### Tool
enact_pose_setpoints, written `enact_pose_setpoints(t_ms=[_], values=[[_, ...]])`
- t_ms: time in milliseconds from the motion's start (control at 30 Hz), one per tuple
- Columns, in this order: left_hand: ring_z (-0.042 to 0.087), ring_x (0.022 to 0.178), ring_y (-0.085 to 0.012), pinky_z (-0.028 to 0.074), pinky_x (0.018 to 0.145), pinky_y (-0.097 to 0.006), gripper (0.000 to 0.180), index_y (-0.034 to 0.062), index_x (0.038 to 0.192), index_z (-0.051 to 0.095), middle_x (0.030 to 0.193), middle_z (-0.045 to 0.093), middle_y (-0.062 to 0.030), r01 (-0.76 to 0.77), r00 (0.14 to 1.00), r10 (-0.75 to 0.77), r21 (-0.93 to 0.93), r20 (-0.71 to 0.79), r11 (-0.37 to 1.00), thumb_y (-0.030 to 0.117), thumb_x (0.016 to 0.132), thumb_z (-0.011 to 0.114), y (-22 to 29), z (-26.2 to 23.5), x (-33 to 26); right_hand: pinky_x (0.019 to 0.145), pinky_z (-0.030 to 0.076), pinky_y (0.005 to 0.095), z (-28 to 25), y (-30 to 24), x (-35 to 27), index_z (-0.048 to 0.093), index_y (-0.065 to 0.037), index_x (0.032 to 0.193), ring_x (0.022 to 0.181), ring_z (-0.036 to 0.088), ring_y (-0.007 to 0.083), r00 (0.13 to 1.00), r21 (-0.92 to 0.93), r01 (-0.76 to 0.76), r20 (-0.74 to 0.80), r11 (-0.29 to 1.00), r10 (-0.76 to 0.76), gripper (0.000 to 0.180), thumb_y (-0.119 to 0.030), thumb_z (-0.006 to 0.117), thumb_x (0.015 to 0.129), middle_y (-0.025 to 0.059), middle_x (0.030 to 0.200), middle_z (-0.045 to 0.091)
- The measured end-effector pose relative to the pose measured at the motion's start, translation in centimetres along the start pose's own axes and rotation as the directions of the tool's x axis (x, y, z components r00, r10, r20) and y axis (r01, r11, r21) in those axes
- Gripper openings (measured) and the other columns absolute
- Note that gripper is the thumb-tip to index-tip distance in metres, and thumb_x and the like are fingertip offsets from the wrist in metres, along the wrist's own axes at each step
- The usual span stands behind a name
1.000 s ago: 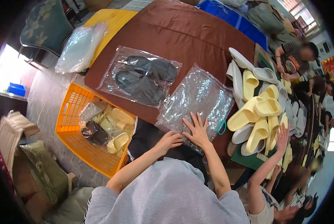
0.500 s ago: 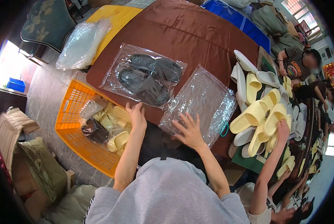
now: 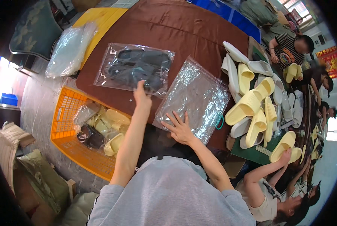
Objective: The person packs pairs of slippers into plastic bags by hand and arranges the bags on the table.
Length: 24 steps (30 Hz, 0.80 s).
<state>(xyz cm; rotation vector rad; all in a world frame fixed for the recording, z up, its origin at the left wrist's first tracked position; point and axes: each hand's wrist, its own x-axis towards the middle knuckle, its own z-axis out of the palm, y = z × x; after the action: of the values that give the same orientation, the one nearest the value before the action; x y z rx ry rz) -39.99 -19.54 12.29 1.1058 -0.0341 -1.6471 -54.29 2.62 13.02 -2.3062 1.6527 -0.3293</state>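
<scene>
My left hand (image 3: 142,98) reaches over the near edge of a clear plastic bag (image 3: 104,77) holding a pair of dark grey slippers (image 3: 138,69). Its fingers are stretched forward, with the tips over the bag and the nearer slipper; I see no grip on either. Flat and spread, my right hand (image 3: 180,130) rests on the near end of a second clear bag (image 3: 198,88), which lies smooth with nothing visible inside. Beside that bag's right edge is a teal loop, perhaps a scissors handle (image 3: 220,121).
An orange crate (image 3: 59,130) with bagged slippers stands at the left of the brown-covered table (image 3: 168,32). Clear bags (image 3: 70,49) are stacked on a yellow surface. Yellow and white slippers (image 3: 247,107) pile up at right, where a co-worker's hand (image 3: 285,156) holds a yellow pair.
My left hand has moved forward from the table edge onto the bag of dark slippers. My right hand has settled flat on the other bag. The co-worker has drawn yellow slippers nearer.
</scene>
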Motion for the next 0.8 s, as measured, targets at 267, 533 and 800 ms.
enact_pose_setpoints(t_ms=[267, 533, 800], values=[[0.060, 0.085, -0.0130, 0.049, 0.075, -0.029, 0.020, 0.0088, 0.102, 0.061, 0.093, 0.062, -0.0005, -0.425, 0.870, 0.403, 0.015, 0.285, 0.905, 0.010, 0.083, 0.065, 15.4, 6.1, -7.0, 0.105, 0.005, 0.0760, 2.3, -2.7, 7.8, 0.044, -0.028, 0.144, 0.144, 0.024, 0.0349, 0.960, 0.084, -0.167, -0.213, 0.982, 0.182, 0.063, -0.018, 0.055, 0.083, 0.0088, 0.152, 0.034], [0.057, 0.116, -0.0241, 0.046, 0.101, -0.036, 0.050, -0.0016, 0.135, 0.046, 0.129, 0.057, -0.0117, -0.446, 0.686, 0.276, 0.089, 0.674, 0.891, 0.008, 0.087, 0.054, 20.0, 9.0, -16.2, 0.112, 0.011, 0.0668, 1.5, -7.1, 20.3, 0.040, -0.016, 0.146, 0.143, 0.020, 0.0423, 0.888, 0.305, -0.362, -0.173, 0.881, 0.425, 0.067, -0.047, 0.057, 0.090, 0.0182, 0.154, 0.027], [0.065, 0.097, -0.0216, 0.053, 0.087, -0.034, 0.062, -0.0042, 0.136, 0.044, 0.110, 0.065, -0.0138, -0.084, 0.682, -0.343, 0.535, 0.646, 0.841, 0.016, 0.080, 0.060, 18.3, 6.5, -11.9, 0.116, 0.024, 0.0471, -12.1, 3.1, 4.7, 0.037, -0.002, 0.145, 0.136, 0.038, 0.0334, 0.784, 0.854, 0.248, 0.100, -0.457, 0.612, 0.075, -0.056, 0.048, 0.094, 0.0166, 0.146, 0.043]])
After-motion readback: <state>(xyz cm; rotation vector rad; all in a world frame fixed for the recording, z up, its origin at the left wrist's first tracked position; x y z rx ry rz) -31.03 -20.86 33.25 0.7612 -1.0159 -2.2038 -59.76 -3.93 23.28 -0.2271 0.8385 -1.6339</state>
